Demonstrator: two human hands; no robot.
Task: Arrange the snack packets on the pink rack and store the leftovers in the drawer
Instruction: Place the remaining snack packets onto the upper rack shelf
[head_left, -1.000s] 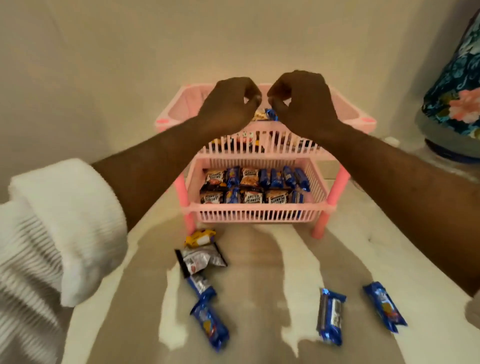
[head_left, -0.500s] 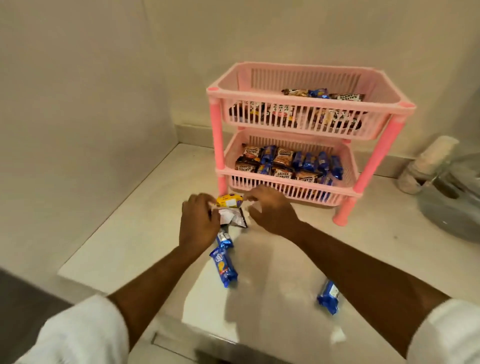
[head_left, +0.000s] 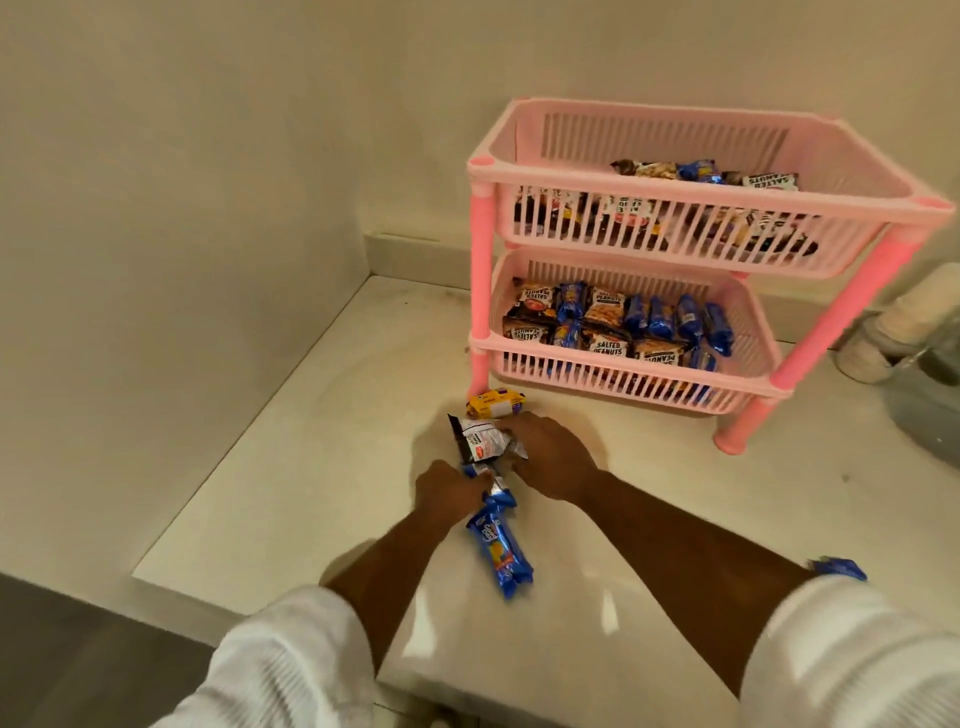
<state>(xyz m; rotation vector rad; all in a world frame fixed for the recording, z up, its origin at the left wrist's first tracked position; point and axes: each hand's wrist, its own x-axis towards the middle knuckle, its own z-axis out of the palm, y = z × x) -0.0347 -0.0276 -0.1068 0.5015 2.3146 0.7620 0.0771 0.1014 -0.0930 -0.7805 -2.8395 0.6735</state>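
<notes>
- Pink rack (head_left: 706, 208): both tiers already hold packets; stocking appears largely complete.
- Counter (head_left: 322, 415): leftover packets remain in front of the rack; no drawer is visible.
- Right hand (head_left: 550, 457): fingers curled onto the silver packet (head_left: 480, 441).
- Left hand (head_left: 449, 491): pinching a blue packet (head_left: 496, 493).
- Yellow packet (head_left: 496, 405): untouched.

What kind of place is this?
Probably a home or hotel pantry corner: a white countertop set into plain walls, a pink rack stocked with snack packets, and stacked cups beside it.
</notes>
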